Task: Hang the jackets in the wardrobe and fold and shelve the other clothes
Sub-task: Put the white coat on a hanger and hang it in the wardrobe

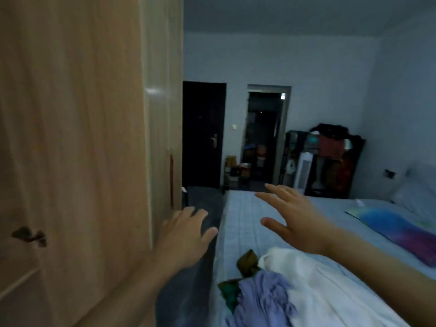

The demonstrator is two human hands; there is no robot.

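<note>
Three garments (278, 296), two empty spread hands (186, 234).

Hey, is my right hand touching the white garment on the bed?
Apart. The head view shows the right hand raised with fingers spread, a strip of blue bedsheet visible between it and the white garment.

Dim, bluish room light, a soft glare patch on the wardrobe (153, 91) door, motion blur throughout, and wide-angle bending toward the frame edges.
</note>
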